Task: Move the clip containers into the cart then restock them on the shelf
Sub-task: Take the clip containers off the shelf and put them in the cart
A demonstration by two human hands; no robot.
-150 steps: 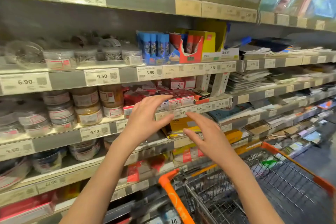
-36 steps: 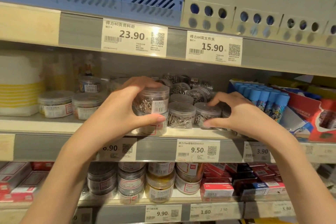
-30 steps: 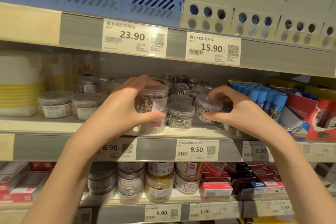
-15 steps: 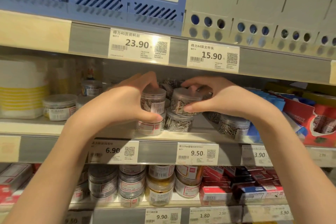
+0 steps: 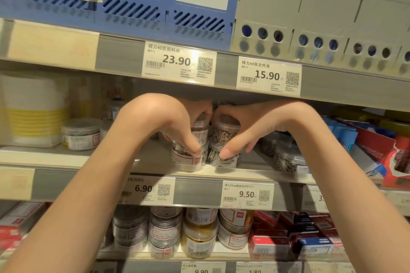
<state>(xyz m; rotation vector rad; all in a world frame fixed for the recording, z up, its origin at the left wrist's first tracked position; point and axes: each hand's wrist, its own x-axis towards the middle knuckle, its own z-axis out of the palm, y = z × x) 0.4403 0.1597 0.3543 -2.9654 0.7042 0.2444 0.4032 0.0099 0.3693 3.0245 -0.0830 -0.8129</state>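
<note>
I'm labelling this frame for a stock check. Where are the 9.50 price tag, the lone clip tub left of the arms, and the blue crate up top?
9.50 price tag (image 5: 247,194): head view, printed price.
Lone clip tub (image 5: 81,133): head view, clear side wall.
Blue crate (image 5: 133,10): head view, slotted front.

Both hands (image 5: 173,122) (image 5: 250,124) grip stacked clip containers (image 5: 224,133) on the shelf (image 5: 66,157).

Two bare hands (image 5: 168,122) reach among seven clear round plastic tubs of clips (image 5: 81,134) on the middle shelf, with five white price labels (image 5: 178,65) fully readable.
</note>
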